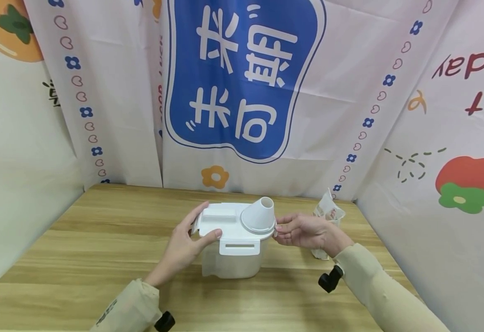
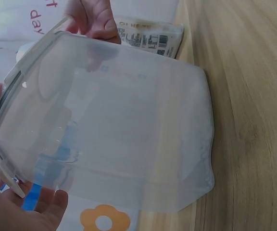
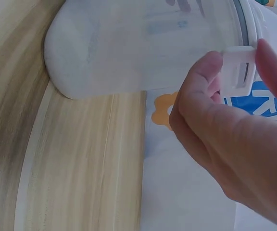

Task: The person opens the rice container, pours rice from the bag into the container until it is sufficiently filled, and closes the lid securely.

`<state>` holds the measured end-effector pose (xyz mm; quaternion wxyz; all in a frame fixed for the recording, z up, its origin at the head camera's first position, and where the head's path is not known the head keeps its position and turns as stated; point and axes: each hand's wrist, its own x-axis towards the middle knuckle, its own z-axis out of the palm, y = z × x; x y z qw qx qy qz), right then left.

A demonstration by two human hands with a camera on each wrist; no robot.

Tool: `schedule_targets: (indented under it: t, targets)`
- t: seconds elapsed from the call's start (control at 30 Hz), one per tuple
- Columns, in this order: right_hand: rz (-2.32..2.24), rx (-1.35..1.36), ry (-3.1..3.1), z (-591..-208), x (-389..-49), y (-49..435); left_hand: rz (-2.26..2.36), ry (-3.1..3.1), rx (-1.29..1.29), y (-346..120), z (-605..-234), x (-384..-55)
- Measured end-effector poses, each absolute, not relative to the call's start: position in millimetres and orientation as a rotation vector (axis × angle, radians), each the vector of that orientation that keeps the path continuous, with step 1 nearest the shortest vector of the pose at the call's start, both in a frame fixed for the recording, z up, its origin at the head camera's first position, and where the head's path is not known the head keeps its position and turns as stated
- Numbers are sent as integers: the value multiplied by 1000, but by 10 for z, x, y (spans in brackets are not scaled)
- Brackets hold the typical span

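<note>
A translucent plastic storage container [image 1: 232, 266] with a white lid [image 1: 227, 233] stands upright on the table. On the lid's right end sits a white cone-shaped spout [image 1: 259, 216], and a slotted latch [image 1: 229, 250] hangs at the front. My left hand [image 1: 185, 240] grips the lid's left end, thumb on the top near the front edge, fingers around the far side by another latch [image 2: 11, 178]. At the right end, my right hand [image 1: 304, 230] pinches a side latch [image 3: 232, 72] between thumb and fingers; that latch stands out from the container wall.
Behind my right wrist, a white printed packet [image 1: 328, 207] stands on the wooden table [image 1: 113, 240], partly hidden by the hand. Printed cloth [image 1: 325, 120] hangs along the table's back edge, with further printed walls at left and right.
</note>
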<state>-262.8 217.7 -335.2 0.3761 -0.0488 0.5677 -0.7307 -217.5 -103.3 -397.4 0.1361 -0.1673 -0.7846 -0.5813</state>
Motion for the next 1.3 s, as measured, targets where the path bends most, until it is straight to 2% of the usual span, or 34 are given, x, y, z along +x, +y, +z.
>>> schedule_targets:
  t: [1.3]
  targets:
    - [-1897, -135, 1330, -3451, -2647, 2202, -1727, -2244, -504, -1032, -3988, -2163]
